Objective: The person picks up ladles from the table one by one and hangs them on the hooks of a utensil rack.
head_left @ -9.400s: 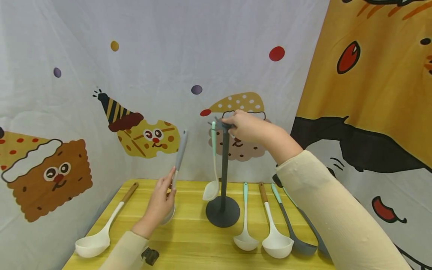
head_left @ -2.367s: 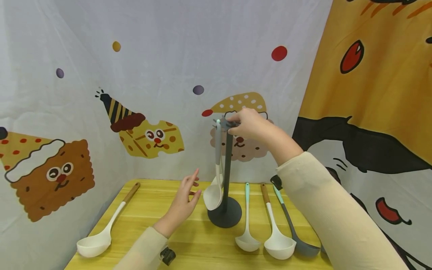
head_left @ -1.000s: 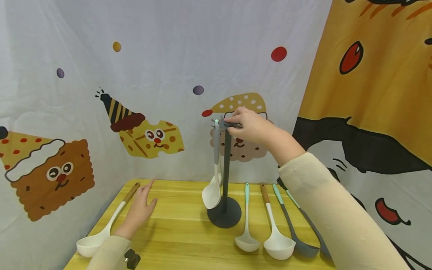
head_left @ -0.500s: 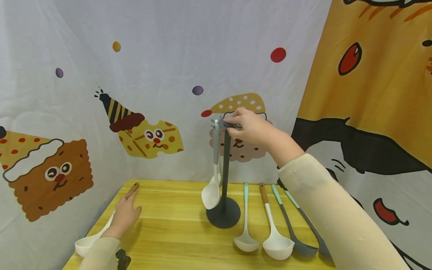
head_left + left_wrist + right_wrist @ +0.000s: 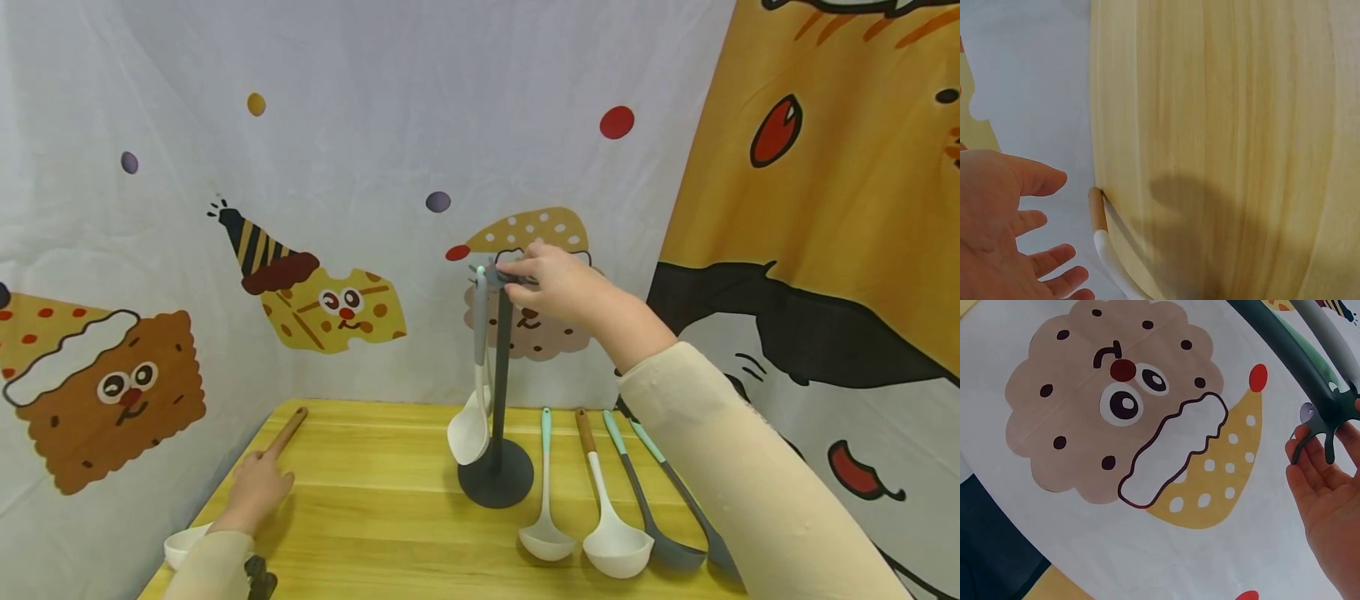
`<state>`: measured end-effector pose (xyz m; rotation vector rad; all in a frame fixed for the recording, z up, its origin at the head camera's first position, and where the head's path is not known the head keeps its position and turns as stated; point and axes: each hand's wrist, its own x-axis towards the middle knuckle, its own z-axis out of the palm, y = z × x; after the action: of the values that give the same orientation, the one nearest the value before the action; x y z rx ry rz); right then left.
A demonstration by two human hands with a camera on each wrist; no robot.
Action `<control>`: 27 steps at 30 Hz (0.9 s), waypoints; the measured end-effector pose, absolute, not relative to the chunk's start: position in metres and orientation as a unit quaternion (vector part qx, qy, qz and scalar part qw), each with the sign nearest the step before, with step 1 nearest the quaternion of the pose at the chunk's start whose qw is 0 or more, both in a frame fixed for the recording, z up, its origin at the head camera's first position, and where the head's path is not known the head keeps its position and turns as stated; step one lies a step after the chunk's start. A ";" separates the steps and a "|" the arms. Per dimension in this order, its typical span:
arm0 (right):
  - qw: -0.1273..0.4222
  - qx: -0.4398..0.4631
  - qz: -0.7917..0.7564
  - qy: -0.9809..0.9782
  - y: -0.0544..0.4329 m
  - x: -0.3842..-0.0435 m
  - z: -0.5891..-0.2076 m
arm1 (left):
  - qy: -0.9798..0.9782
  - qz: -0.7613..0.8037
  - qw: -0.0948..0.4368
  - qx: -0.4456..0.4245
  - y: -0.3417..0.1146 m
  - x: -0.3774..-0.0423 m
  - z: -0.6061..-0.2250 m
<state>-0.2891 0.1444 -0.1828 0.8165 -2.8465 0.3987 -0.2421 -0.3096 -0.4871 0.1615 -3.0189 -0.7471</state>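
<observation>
Pickup of the brown-handled ladle at the lower left of the frame looks to be the step in hand. It lies on the wooden table, bowl toward the bottom edge, handle slanting up and away. The left hand is over its shaft, and the left wrist view shows the fingers spread with nothing in them; whether any fingertip touches the ladle is hard to tell from these angles.

Near the centre, the right hand pinches a hook at the top of the dark stand, seemingly to steady it. On the stand's left side hangs a grey-handled ladle, with a mint-handled one just behind it. Four more ladles lie in a row at the lower right.

The next move calls for the left fingers to close round the handle, lift the ladle and turn it upright, then bring its handle end to a free hook, while the right hand holds the stand against tipping.
</observation>
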 end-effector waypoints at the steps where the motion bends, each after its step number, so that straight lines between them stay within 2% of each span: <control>1: 0.077 0.272 0.133 -0.950 0.144 -0.289 -0.183 | -0.969 -0.238 0.010 0.057 -0.311 -0.242 -0.488; 12: 0.078 0.261 0.130 -0.953 0.140 -0.288 -0.181 | -0.973 -0.219 -0.033 0.069 -0.322 -0.239 -0.496; 27: 0.068 0.237 0.137 -0.959 0.136 -0.285 -0.179 | -0.969 -0.219 -0.059 0.097 -0.330 -0.238 -0.503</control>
<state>-0.2848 0.1357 -0.1793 0.7150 -2.8892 0.4129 -0.2383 -0.3302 -0.5029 0.3163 -3.1637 -0.7149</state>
